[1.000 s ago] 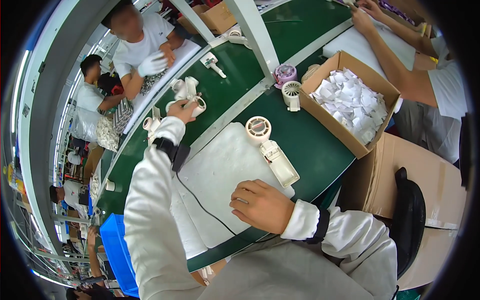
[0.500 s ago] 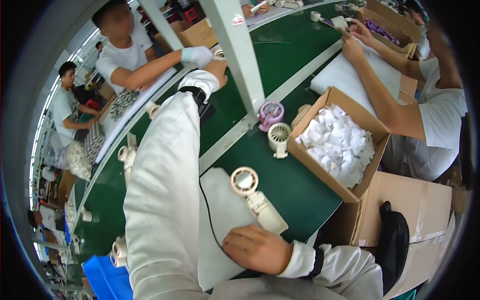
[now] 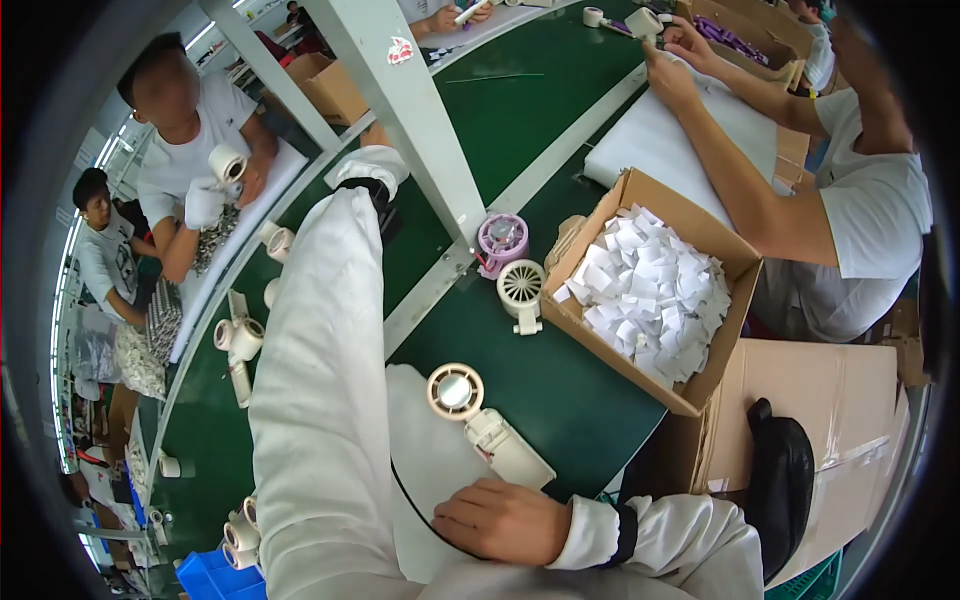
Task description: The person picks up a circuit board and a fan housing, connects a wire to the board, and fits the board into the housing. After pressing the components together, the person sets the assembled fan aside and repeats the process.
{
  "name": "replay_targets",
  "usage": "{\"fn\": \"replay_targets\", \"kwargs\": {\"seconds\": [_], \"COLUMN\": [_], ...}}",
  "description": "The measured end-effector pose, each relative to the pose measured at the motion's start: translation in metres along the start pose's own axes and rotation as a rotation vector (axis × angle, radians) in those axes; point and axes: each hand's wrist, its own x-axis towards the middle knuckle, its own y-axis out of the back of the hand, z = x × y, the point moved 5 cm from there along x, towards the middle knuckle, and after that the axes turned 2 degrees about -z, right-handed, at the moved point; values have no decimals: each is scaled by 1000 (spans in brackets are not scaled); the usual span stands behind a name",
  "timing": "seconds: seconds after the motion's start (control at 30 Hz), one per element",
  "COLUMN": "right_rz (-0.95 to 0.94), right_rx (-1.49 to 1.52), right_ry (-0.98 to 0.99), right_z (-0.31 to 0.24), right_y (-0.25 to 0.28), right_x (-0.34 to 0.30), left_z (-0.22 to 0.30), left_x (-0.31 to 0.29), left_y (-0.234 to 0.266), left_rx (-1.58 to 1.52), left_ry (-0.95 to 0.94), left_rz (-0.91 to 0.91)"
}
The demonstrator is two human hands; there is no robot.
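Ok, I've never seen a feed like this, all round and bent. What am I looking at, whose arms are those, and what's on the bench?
There is no machine here: a person wears a wide fisheye camera on the head, looking down, so straight edges bend near the rim. The two white sleeves from the lower edge are that person's own arms. The right hand rests on a white mat, close to the handle of a cream handheld fan; whether it touches the fan I cannot tell. The left arm reaches far up the picture behind a white post, so the left hand is hidden.

On the green bench also stand a small white fan, a pink fan and a cardboard box full of white paper slips. The other people around the bench are co-workers.
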Motion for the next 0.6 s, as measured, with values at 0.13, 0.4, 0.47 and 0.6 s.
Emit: {"fn": "replay_targets", "kwargs": {"seconds": [0.13, 0.4, 0.47, 0.6], "right_rz": [-43, 369, 360, 313], "right_rx": [-14, -48, -40, 43], "right_ry": [39, -11, -1, -169], "right_z": [-2, -22, -31, -26], "right_y": [-12, 13, 15, 10], "right_x": [-3, -3, -2, -3], "left_z": [10, 69, 105, 169], "left_x": [-25, -273, -340, -403], "left_y": [81, 245, 266, 272], "left_rx": [-27, -279, -212, -334], "left_ry": [105, 139, 193, 218], "left_rz": [-166, -360, -386, -397]}}
